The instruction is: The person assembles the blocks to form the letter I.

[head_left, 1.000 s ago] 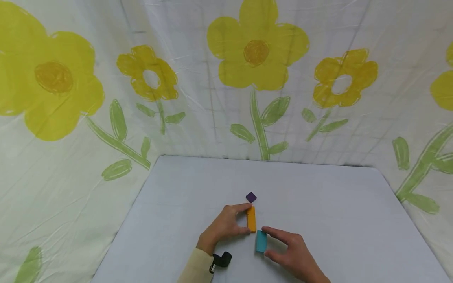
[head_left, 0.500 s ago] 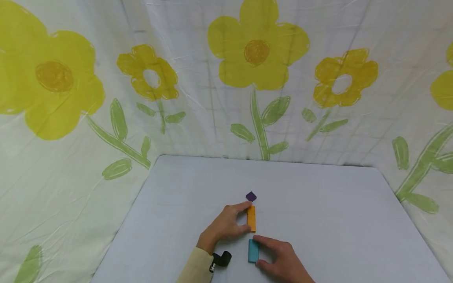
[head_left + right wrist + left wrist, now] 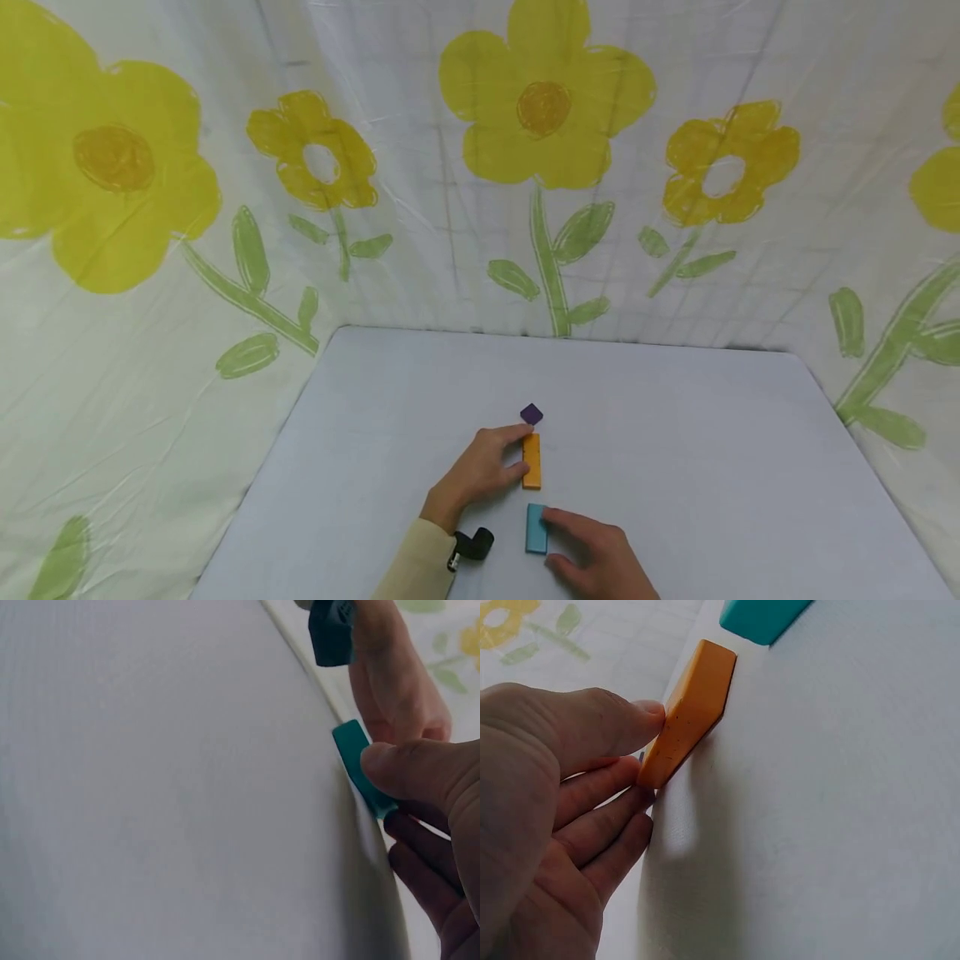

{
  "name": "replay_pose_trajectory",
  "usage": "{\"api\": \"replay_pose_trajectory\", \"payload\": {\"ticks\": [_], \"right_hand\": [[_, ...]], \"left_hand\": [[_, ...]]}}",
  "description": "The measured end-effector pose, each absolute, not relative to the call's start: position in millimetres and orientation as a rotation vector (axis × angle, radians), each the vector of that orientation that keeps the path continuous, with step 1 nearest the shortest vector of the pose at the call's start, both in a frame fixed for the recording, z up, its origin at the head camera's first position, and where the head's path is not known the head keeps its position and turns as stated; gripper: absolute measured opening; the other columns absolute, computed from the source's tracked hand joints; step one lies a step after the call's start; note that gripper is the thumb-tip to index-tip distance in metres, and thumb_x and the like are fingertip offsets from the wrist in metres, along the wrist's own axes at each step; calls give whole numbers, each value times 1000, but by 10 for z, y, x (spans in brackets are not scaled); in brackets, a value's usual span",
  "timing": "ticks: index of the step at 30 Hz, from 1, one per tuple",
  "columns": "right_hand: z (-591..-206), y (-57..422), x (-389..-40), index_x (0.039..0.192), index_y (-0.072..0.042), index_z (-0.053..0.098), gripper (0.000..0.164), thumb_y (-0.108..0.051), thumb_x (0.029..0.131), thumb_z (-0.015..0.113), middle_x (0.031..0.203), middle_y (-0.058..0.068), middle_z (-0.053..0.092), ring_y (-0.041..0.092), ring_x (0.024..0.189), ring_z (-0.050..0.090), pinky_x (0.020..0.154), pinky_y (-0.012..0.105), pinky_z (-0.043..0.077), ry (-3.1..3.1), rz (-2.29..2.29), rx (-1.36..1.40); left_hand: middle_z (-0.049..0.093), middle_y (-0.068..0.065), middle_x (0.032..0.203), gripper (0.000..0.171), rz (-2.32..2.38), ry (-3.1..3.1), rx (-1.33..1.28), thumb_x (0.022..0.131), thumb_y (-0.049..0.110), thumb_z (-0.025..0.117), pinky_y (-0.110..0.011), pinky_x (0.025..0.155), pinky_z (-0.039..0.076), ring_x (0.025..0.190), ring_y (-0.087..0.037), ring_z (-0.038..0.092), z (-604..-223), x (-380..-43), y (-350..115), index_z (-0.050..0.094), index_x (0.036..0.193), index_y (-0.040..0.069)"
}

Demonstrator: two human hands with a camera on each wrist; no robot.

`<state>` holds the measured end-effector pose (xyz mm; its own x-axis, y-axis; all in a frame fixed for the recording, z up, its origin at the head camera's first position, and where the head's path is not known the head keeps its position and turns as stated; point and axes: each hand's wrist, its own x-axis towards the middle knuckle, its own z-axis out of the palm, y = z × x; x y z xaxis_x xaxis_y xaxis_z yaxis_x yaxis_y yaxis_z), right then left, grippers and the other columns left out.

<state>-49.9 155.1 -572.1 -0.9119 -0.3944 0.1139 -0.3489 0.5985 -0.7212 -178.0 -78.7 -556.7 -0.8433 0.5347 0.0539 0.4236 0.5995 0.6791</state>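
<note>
A flat oblong orange block [image 3: 532, 462] lies lengthwise on the white table. My left hand [image 3: 480, 471] is at its left: the index finger is by the far end, the thumb at the left side. In the left wrist view the thumb meets the orange block [image 3: 705, 679], its fingers loose beneath. Nearer to me lies an oblong teal block [image 3: 536, 533], apart from the orange one. My right hand [image 3: 600, 554] is at its right, index fingertip at the upper right corner, thumb off the lower corner. Beyond the orange block sits a small purple block [image 3: 532, 413], turned like a diamond.
The white tabletop [image 3: 675, 433] reaches back to a hanging white cloth [image 3: 420, 275] printed with yellow flowers. A small black device [image 3: 476, 544] is strapped to the left wrist, below the beige sleeve [image 3: 420, 562].
My right hand brought the teal block left and nearer to me, in line below the orange one, then loosened its grip. My left thumb shifted from the orange block's near end to its side.
</note>
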Motion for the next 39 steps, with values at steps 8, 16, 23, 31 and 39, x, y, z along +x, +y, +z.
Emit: {"api": "replay_pose_trajectory", "payload": {"ticks": [8, 16, 23, 31, 39], "right_hand": [[-5734, 1411, -497, 140, -17, 74, 53, -18, 90, 91, 136, -4, 78, 18, 122, 76, 100, 39, 65, 2882, -1174, -677], [-5681, 1324, -561, 140, -13, 73, 51, -17, 92, 89, 138, 0, 78, 22, 124, 76, 101, 45, 64, 2884, -1094, -578], [-5647, 1299, -624, 140, -12, 73, 50, -18, 93, 88, 137, 3, 78, 24, 122, 77, 101, 47, 64, 2880, -1077, -519], [-5674, 1287, -665, 139, -9, 74, 50, -13, 91, 89, 136, 3, 79, 22, 122, 77, 100, 44, 65, 2930, -1095, -559], [-5680, 1290, -671, 139, -8, 74, 51, -12, 91, 89, 137, 4, 78, 21, 123, 77, 101, 44, 64, 2930, -1101, -560]], "left_hand": [[68, -7, 153, 55, 1035, 2703, 830, 101, 16, 81, -41, 123, 50, 144, -23, 63, -5587, -1792, -766, 64, 152, 6], [68, -9, 153, 56, 1022, 2707, 852, 100, 15, 81, -42, 122, 51, 144, -24, 64, -5581, -1792, -766, 64, 152, 5], [68, -9, 153, 56, 1034, 2707, 872, 100, 15, 81, -42, 123, 50, 144, -25, 64, -5587, -1794, -770, 63, 152, 3], [68, -9, 152, 55, 1063, 2696, 862, 99, 13, 80, -43, 121, 51, 143, -25, 65, -5580, -1793, -770, 64, 151, 3], [68, -9, 152, 55, 1064, 2688, 848, 100, 13, 80, -43, 121, 51, 143, -25, 65, -5575, -1797, -769, 64, 151, 4]]}}
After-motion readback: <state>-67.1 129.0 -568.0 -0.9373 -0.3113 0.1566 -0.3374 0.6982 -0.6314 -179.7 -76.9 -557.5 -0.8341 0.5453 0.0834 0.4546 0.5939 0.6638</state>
